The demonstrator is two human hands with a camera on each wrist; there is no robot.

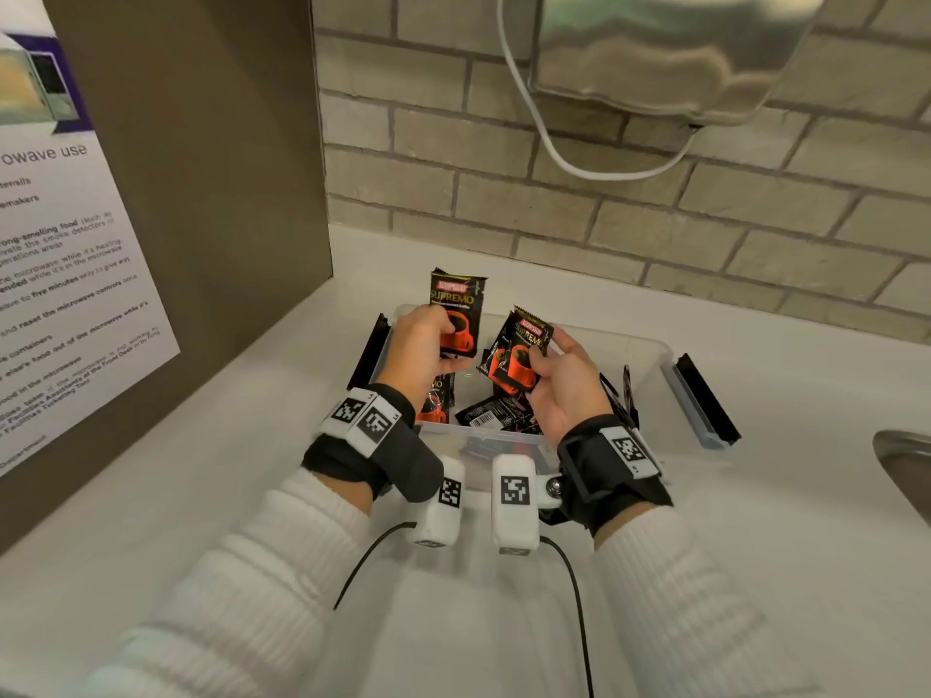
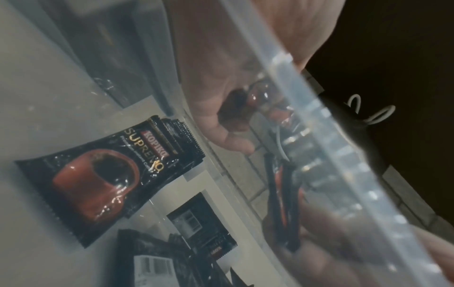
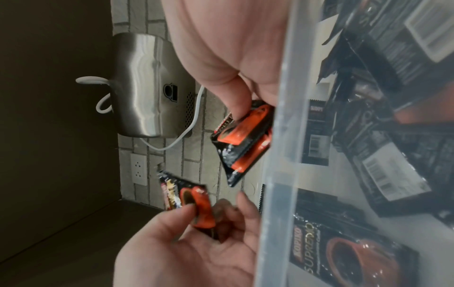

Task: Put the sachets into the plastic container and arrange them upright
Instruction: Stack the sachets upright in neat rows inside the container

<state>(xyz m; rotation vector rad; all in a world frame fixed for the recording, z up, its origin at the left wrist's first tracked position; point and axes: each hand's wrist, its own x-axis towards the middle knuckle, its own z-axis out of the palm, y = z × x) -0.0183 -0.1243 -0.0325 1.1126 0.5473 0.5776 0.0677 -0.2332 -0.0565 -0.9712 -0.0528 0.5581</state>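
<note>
Head view: left hand (image 1: pixel 420 345) pinches one black-and-red coffee sachet (image 1: pixel 457 310), right hand (image 1: pixel 564 380) pinches two or so (image 1: pixel 519 352); lower each bottom-edge first against the clear plastic container (image 1: pixel 650 355) wall, tops level.

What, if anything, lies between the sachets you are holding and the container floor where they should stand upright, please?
Loose sachets already lie flat on the container floor, right beneath the left hand and right hand, each gripping sachets. No lid covers the opening; the flat ones take up standing room.
</note>
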